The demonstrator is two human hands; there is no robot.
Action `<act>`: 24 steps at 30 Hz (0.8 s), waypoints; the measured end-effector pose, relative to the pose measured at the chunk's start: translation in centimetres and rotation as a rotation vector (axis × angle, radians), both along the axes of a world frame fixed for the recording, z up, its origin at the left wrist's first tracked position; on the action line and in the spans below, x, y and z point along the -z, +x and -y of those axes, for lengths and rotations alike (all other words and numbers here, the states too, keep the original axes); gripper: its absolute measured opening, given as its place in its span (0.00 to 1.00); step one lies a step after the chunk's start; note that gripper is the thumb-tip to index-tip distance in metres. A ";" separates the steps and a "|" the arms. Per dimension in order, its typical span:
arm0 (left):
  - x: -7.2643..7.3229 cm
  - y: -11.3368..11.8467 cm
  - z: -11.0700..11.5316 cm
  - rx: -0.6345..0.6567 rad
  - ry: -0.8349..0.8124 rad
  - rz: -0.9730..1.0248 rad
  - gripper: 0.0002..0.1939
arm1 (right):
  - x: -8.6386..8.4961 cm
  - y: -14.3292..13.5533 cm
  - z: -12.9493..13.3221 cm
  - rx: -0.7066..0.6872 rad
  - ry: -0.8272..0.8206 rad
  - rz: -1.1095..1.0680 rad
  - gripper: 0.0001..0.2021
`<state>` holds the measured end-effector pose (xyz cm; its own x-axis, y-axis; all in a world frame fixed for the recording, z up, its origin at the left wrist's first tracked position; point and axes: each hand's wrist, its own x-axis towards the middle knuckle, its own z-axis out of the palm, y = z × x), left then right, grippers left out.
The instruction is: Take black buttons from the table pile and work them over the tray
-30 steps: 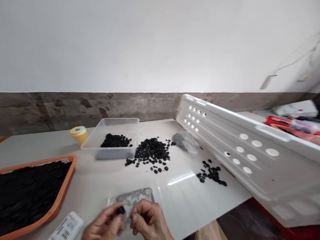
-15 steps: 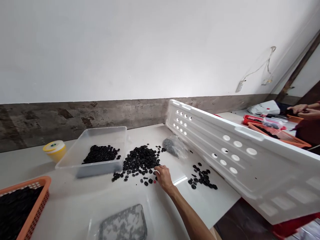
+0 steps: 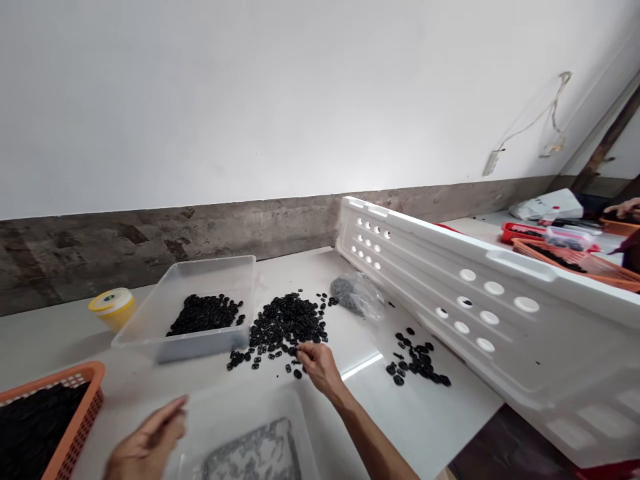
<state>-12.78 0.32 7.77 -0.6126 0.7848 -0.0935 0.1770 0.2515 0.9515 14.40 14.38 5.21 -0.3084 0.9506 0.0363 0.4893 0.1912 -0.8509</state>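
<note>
A heap of small black pieces (image 3: pixel 290 320) lies on the white table. At its near edge is my right hand (image 3: pixel 320 368), thumb and fingertips pinched together over the pieces; what is between them is too small to tell. My left hand (image 3: pixel 150 440), slightly blurred, hovers at the lower left beside a clear tub (image 3: pixel 305 427) with grey-patterned contents. Its fingers are drawn together, and anything in them cannot be made out. Behind, a translucent bin (image 3: pixel 205 348) contains more black pieces. A smaller scatter of black pieces (image 3: pixel 420 360) lies to the right.
An orange basket (image 3: pixel 93 393) of black pieces is at the lower left, near a yellow container (image 3: pixel 114 310). A white perforated panel (image 3: pixel 425 267) stands along the right side, with a clear bag (image 3: pixel 357 297) beside it. Another person's hand (image 3: pixel 625 209) shows far right.
My left hand has come into view at the lower left. My right hand has shifted slightly left and nearer, its fingertips now pinched. The red piece near it no longer shows.
</note>
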 end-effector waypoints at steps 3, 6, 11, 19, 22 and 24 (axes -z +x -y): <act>1.0 6.8 -0.4 0.072 0.228 0.279 0.20 | -2.3 -1.1 3.8 -0.069 -0.111 -0.293 0.21; 0.5 11.6 0.1 0.151 0.356 0.351 0.21 | -3.9 -2.0 7.6 -0.120 -0.240 -0.499 0.26; -1.4 12.4 2.0 0.218 0.438 0.138 0.13 | -5.0 -2.7 11.1 -0.137 -0.500 -0.883 0.21; -1.4 11.9 4.3 0.141 0.478 0.061 0.13 | -5.2 -3.3 12.4 -0.190 -0.526 -0.870 0.19; -1.3 11.9 4.5 0.163 0.502 0.036 0.14 | -5.0 -3.5 12.4 -0.184 -0.517 -0.845 0.20; -1.3 11.9 4.5 0.159 0.463 -0.004 0.13 | -4.8 -3.6 12.7 -0.189 -0.500 -0.824 0.20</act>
